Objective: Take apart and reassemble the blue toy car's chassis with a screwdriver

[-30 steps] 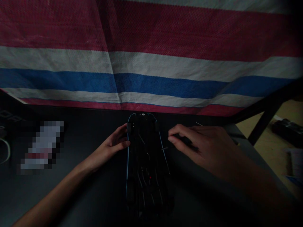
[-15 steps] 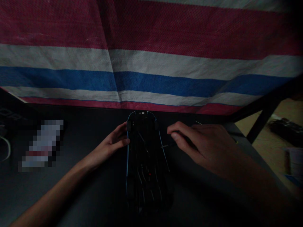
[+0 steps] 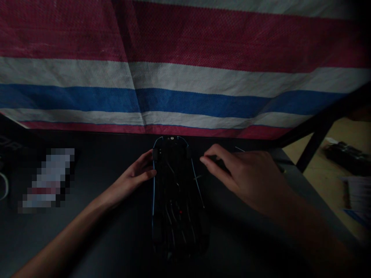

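A long black chassis-like object (image 3: 176, 200) with thin blue edge lines and dark wires lies lengthwise on the dark table (image 3: 101, 231) in front of me. My left hand (image 3: 136, 175) grips its left side near the far end, fingers curled on the edge. To the right of the object, my right hand (image 3: 243, 175) has its fingers pinched together on a thin dark tool I cannot make out, whose tip points toward the object's right edge. The scene is very dim.
A red, white and blue striped woven sheet (image 3: 185, 77) hangs behind the table. A blurred whitish item (image 3: 48, 179) lies at the left. At the right, a black table leg (image 3: 313, 146) stands over a yellowish floor (image 3: 333, 170) with dark items and papers.
My right hand shifted slightly left and away from me, toward the object's far end. The left hand stays on the object's left side.
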### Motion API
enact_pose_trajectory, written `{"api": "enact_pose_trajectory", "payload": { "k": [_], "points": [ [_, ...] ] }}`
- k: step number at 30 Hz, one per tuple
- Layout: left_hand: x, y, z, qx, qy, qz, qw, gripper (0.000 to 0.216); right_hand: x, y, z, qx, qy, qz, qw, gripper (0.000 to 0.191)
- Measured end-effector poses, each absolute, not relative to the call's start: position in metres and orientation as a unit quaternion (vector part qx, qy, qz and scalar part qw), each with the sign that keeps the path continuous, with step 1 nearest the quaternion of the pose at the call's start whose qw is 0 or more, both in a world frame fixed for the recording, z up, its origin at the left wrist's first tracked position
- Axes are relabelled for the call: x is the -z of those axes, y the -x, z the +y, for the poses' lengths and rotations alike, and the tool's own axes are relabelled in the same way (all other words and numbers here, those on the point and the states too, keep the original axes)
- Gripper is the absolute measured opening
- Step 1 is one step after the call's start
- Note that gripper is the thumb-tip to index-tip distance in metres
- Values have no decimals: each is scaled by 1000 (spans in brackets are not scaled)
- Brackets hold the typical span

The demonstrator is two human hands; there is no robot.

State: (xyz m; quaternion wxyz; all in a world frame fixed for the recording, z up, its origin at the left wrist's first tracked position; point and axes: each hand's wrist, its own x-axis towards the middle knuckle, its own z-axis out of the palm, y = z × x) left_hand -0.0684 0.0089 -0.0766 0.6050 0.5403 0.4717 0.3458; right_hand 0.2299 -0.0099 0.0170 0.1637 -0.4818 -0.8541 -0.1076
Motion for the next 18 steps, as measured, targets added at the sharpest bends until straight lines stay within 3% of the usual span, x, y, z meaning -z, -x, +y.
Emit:
{"api": "enact_pose_trajectory", "payload": {
  "k": [2, 6, 11, 14, 18],
  "points": [
    [76, 68, 9, -345, -537, 474, 607, 79, -17, -234, -6, 120, 520, -832, 154, 43],
    [75, 67, 9, -347, -540, 464, 611, 78, -24, -242, -6, -21, 492, -854, 166, 12],
    [75, 68, 10, -345, -551, 456, 608, 78, -25, -233, -11, -104, 493, -842, 193, 11],
    [78, 70, 12, -341, -554, 453, 610, 80, -11, -218, -6, -80, 551, -786, 269, 29],
    [81, 70, 14, -348, -557, 449, 606, 81, 10, -210, 3, -177, 558, -713, 386, 43]
  ]
}}
